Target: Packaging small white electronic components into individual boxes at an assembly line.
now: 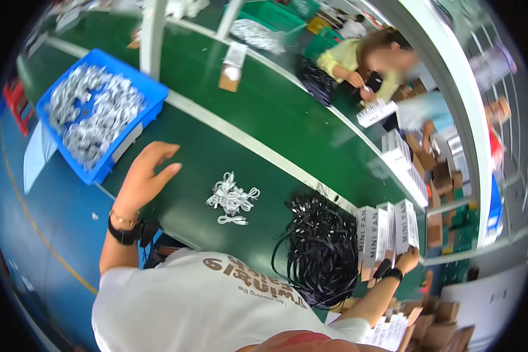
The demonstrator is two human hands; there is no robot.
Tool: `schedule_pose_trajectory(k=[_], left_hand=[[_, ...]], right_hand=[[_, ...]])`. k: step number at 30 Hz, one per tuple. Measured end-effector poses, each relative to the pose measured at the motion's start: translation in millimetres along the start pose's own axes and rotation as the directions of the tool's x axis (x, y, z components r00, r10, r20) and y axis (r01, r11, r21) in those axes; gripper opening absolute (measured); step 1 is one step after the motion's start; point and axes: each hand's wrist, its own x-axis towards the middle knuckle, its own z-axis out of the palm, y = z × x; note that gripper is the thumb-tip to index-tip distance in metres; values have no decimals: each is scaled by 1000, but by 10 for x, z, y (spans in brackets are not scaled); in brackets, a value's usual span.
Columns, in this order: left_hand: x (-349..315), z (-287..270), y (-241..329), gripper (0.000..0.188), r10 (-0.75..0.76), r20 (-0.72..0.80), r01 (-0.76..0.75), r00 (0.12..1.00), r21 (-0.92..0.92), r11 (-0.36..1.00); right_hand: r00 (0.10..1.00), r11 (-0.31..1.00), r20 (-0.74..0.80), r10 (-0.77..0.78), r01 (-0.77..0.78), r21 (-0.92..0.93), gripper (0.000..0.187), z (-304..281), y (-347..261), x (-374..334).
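My left hand (148,176) hovers over the near left of the green table, thumb and fingers apart, with nothing in it. To its right lies a small heap of white coiled cables (232,196), with a single coiled cable (233,220) just in front. At the right, my right hand (408,259) is closed on the near end of a white carton (405,223), the rightmost of a short row. Its fingertips are partly hidden. Left of it stand more white cartons (366,234) of the same kind, beside a large tangle of black straps or cords (320,252).
A blue bin (158,94) full of small bagged white pieces stands at the table's left. An open carton (229,79) lies across the white divider strip (246,138). A white post (153,41) rises behind the bin. Two other people work along the far right side.
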Motion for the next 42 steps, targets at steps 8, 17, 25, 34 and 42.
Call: schedule_pose_trajectory(k=[8,17,25,34,42], left_hand=[[631,185,-2,30,318,187,-342,929,111,933],[765,709,-542,24,287,302,-284,909,-56,957],[731,784,-647,22,213,386,-216,898,-37,976],[628,850,-554,17,263,578,-269,772,-79,960],[429,678,-99,21,531,492,-536,690,-147,832]], right_hand=[[713,642,57,-698,660,-392,29,-935,-1505,57],[-66,-78,170,-983,995,-67,20,-524,-4121,-753],[-553,-551,-52,-832,809,203,20,446,-5387,-1976],[-235,-280,-180,-955,915,291,30,-153,-5236,-2103],[792,674,293,-536,193,713,29,-644,-2926,-2357]])
